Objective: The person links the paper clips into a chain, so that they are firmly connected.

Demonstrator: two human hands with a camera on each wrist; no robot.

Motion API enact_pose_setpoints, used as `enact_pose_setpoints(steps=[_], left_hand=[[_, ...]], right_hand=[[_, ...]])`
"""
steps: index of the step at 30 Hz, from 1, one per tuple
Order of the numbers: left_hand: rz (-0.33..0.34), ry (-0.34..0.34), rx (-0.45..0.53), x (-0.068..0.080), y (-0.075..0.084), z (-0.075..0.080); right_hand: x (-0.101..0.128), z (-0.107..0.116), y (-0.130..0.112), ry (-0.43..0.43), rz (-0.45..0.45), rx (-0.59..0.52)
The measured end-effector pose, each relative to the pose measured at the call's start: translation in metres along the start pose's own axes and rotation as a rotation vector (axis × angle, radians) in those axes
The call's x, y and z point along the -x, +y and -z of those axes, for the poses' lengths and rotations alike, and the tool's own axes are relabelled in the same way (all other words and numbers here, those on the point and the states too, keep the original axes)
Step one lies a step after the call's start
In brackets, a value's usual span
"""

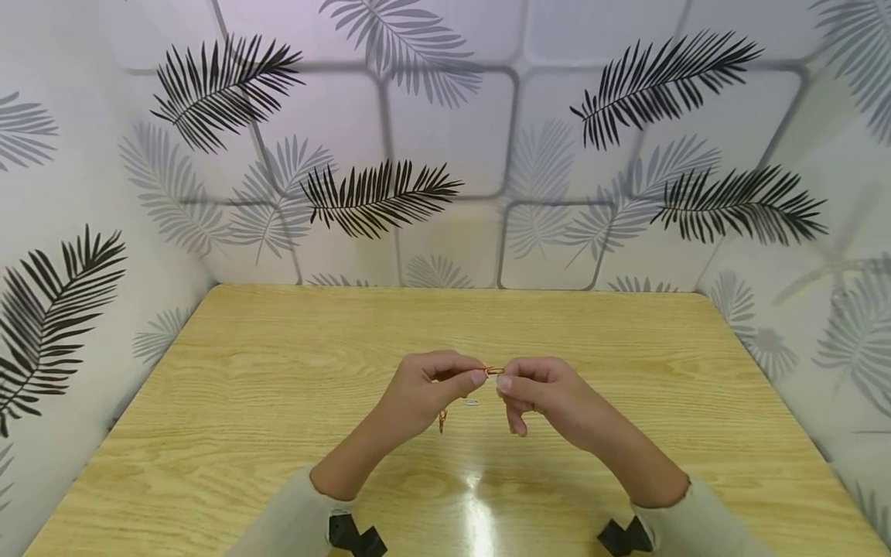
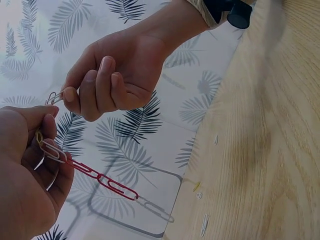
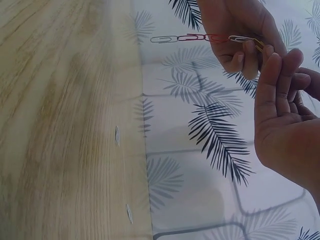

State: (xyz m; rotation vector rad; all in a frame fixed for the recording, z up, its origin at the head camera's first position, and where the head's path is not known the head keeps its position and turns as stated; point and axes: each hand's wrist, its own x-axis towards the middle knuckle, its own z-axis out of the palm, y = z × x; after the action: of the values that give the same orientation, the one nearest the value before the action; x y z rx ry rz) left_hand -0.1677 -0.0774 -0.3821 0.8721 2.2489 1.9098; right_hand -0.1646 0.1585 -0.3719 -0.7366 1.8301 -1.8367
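Both hands meet above the middle of the pale wooden table (image 1: 278, 371), fingertips almost touching. The left hand (image 1: 425, 394) pinches the top of a chain of linked wire paper clips (image 2: 107, 183) — silver, red and yellow links — which hangs free from its fingers, clear of the tabletop. The right hand (image 1: 550, 394) pinches a single thin wire paper clip (image 2: 51, 97) between thumb and forefinger, held right against the chain's upper end at the left thumb; whether the two are already hooked together cannot be told. A few loose paper clips (image 2: 204, 225) lie scattered on the table below the hands. Leaf-patterned walls (image 1: 445, 155) surround the table.
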Motion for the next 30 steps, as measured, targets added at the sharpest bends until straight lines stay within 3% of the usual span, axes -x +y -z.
enact_pose_setpoints(steps=[14, 30], left_hand=[[0.057, -0.004, 0.007, 0.0, 0.002, 0.004], [0.047, 0.047, -0.02, -0.001, 0.002, 0.005]], right_hand=[[-0.004, -0.002, -0.002, 0.053, -0.074, -0.018], [0.003, 0.01, -0.013, 0.215, -0.011, 0.078]])
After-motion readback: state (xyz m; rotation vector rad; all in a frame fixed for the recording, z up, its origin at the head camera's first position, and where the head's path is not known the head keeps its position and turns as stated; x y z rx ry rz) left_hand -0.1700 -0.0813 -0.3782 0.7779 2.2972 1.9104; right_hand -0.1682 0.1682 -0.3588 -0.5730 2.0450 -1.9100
